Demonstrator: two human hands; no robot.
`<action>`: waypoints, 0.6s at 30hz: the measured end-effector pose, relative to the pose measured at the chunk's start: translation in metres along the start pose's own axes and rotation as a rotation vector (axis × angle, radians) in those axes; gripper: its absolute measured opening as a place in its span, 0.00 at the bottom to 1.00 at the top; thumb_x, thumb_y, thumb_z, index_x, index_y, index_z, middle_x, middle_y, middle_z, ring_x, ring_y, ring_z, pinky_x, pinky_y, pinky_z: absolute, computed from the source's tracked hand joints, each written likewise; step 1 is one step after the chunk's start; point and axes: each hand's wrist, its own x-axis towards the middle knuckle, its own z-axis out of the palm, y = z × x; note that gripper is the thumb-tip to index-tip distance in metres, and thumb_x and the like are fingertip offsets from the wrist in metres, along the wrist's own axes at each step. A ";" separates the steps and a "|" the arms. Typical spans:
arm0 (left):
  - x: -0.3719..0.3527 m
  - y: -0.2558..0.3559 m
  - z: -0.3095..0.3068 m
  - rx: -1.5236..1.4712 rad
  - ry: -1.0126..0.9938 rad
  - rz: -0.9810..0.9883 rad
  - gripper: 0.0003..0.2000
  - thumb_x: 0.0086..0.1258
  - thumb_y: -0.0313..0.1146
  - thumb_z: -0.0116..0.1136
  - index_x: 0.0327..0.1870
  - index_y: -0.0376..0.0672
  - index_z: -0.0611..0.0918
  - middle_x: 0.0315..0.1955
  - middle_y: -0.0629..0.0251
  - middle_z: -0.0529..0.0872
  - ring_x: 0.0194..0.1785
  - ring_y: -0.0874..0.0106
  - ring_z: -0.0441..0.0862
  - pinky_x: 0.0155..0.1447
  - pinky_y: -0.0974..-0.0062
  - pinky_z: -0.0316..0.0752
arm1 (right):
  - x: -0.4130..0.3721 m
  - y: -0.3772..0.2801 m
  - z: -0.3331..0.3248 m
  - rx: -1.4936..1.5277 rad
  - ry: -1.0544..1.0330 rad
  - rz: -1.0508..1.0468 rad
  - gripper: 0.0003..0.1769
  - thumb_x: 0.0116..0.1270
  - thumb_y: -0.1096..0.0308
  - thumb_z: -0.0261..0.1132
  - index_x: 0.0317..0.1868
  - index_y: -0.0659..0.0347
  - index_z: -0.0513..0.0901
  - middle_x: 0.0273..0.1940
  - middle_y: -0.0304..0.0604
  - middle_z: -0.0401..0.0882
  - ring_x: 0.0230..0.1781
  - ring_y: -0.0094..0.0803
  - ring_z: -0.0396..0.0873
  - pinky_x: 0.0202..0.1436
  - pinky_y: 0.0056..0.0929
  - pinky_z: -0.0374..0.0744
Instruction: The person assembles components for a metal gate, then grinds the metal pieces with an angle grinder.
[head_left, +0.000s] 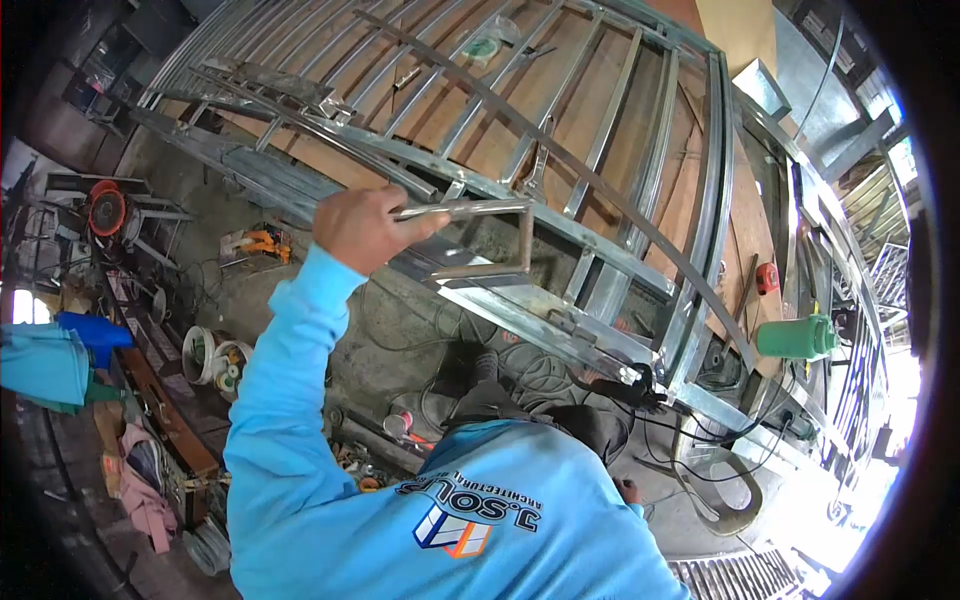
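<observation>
While the left hand is clenched round one end of a bent steel rod, the rod reaches toward 3 o'clock over the near edge of the curved gate frame on the table; the right hand, at 5 o'clock, is mostly hidden behind the blue shirt; I cannot tell its grip; a green jug stands at 3 o'clock.

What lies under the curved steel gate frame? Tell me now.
Brown plywood boards show between the bars of the gate frame; whatever supports the boards is covered.
</observation>
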 end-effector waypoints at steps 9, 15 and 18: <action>0.104 -0.009 0.017 0.006 -0.382 -0.056 0.43 0.56 0.84 0.48 0.35 0.45 0.89 0.30 0.53 0.88 0.39 0.55 0.87 0.44 0.53 0.79 | 0.029 -0.002 -0.004 0.073 0.093 0.125 0.33 0.64 0.48 0.68 0.58 0.70 0.78 0.41 0.56 0.87 0.37 0.43 0.86 0.42 0.40 0.84; 0.159 -0.043 0.041 -0.011 -0.344 0.022 0.46 0.57 0.84 0.48 0.37 0.39 0.90 0.32 0.50 0.86 0.42 0.53 0.85 0.49 0.54 0.79 | 0.056 0.027 0.025 -0.046 0.108 0.134 0.38 0.63 0.48 0.70 0.67 0.62 0.73 0.51 0.61 0.83 0.47 0.50 0.84 0.50 0.43 0.82; 0.197 -0.047 0.045 -0.077 -0.672 0.070 0.48 0.57 0.84 0.49 0.46 0.38 0.89 0.32 0.51 0.86 0.42 0.56 0.85 0.48 0.53 0.79 | 0.059 0.073 0.072 -0.168 0.110 0.182 0.41 0.62 0.48 0.71 0.71 0.59 0.70 0.56 0.63 0.81 0.52 0.53 0.82 0.53 0.45 0.81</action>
